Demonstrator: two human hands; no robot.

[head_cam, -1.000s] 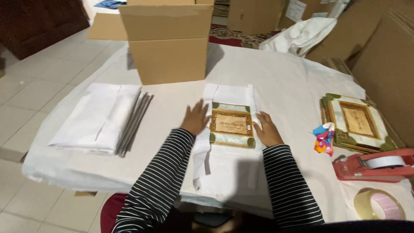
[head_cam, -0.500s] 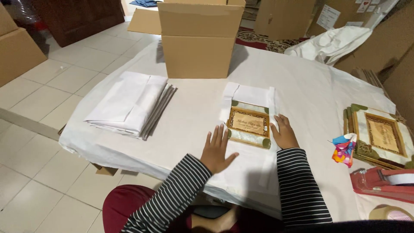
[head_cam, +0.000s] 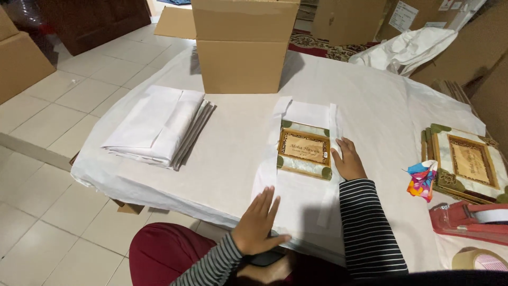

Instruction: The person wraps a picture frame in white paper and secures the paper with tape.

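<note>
Fingers of the right hand (head_cam: 349, 161) rest open against the framed plaque (head_cam: 304, 149); left hand (head_cam: 257, 221) lies spread below it.

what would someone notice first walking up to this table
Likely the small picture frame lying on a white wrapping sheet mid-table, the right hand at its right edge and the left hand flat on the sheet's near end. Behind stands an open cardboard box, with folded white sheets to its left.

Left hand (head_cam: 257, 221) pulled back from picture frame (head_cam: 305, 150), now flat, fingers spread, on near end of white wrapping paper (head_cam: 288, 198) by table edge. Right hand (head_cam: 347, 160) slipped a little down frame's right side, toward its lower corner.
</note>
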